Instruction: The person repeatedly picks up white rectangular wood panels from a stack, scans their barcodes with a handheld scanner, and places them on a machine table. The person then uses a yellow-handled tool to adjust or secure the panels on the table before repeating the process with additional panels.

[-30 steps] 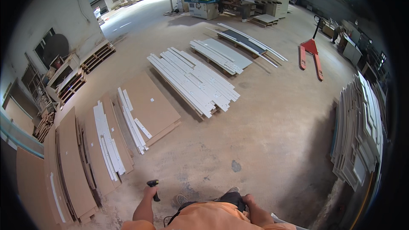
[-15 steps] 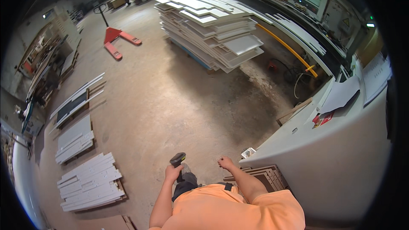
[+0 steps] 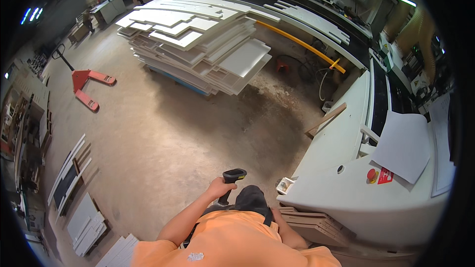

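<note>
My left hand is closed round the handle of a black handheld barcode scanner, held out in front of my waist with its head pointing right. Down by my right hip hangs my right hand, close to a stack of brown-edged boards; its fingers are mostly hidden. Just beyond that stack, at the corner of the white machine, sits a small white box.
A tall stack of white panels stands ahead on the floor. At left are a red pallet jack and low piles of white boards. A yellow bar runs along the conveyor. Paper sheets hang beside a red button.
My view has turned right, so the panel stack and pallet jack sit further left. My right hand has dropped back to my hip. The scanner stays in my left hand.
</note>
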`<state>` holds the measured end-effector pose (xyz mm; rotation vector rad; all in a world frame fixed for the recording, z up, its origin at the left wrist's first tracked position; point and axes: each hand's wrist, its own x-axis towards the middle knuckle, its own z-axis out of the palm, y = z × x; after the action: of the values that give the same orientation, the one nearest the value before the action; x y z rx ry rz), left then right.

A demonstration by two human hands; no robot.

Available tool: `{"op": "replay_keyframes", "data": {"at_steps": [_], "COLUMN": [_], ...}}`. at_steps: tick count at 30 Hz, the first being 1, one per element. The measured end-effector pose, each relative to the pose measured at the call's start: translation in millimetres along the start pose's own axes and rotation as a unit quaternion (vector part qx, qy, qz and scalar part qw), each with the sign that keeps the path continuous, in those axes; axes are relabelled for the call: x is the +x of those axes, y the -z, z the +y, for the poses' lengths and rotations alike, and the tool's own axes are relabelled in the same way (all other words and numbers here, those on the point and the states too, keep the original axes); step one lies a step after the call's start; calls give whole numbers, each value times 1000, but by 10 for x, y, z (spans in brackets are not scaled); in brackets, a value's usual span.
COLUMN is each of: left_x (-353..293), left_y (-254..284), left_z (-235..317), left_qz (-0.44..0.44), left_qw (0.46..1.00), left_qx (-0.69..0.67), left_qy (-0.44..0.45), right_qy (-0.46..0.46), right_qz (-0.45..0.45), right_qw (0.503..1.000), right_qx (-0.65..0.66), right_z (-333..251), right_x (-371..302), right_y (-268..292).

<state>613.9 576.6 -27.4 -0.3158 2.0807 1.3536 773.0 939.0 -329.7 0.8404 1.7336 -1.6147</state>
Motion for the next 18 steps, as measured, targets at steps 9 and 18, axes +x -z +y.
{"op": "replay_keyframes", "data": {"at_steps": [9,18], "left_x": [1465,2601], "left_y": [159,654], "left_z": [987,2568], "left_qz": [-77,40], "left_qw": [997,998], "left_qx": [-24,-41], "left_qy": [-11,-13], "right_qy": [-56,72], "right_qz": [52,36], "right_qw": [997,945], "right_qx": [31,-317], "right_z": [-1118,-3790], "right_x": [1052,2469], "right_y": [-231,845]}}
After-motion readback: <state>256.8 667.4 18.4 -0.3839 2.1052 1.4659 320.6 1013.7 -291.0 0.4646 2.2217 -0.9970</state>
